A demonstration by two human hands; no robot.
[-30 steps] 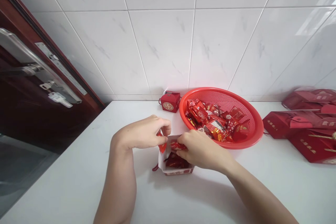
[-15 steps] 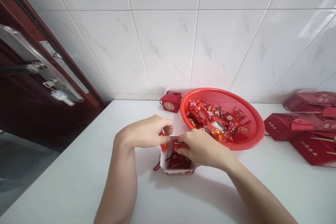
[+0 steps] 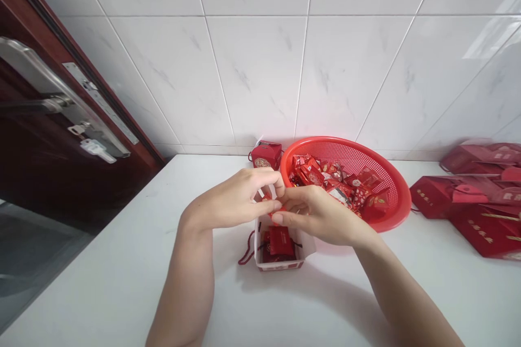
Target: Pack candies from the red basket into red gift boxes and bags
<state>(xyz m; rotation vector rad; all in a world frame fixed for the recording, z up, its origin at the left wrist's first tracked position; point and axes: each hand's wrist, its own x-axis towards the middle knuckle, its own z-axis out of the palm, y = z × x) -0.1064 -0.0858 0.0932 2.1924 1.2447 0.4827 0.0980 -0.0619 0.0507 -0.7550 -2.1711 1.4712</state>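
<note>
- White counter (image 3: 122, 276), tiled wall (image 3: 252, 76) behind; red plastic basket (image 3: 391, 211) of red-wrapped packets (image 3: 310, 172) lay just beyond my hands.
- My left hand (image 3: 232, 198) and right hand (image 3: 319, 216) gripped a small red piece (image 3: 273, 206) between them.
- Held directly above the open paper box (image 3: 280, 265).

1. Bright, even light; source out of view.
2. Glare (image 3: 490, 38): pale streak on tiles (image 3: 252, 76), upper right.
3. Soft shadow (image 3: 321, 287) on counter (image 3: 101, 282), under right forearm (image 3: 407, 293).
4. Door (image 3: 36, 146) dim, dark red.
5. Boxes (image 3: 488, 227), right edge: blurred, stretched.
6. Wide-angle bend: tile lines slant toward edges.
</note>
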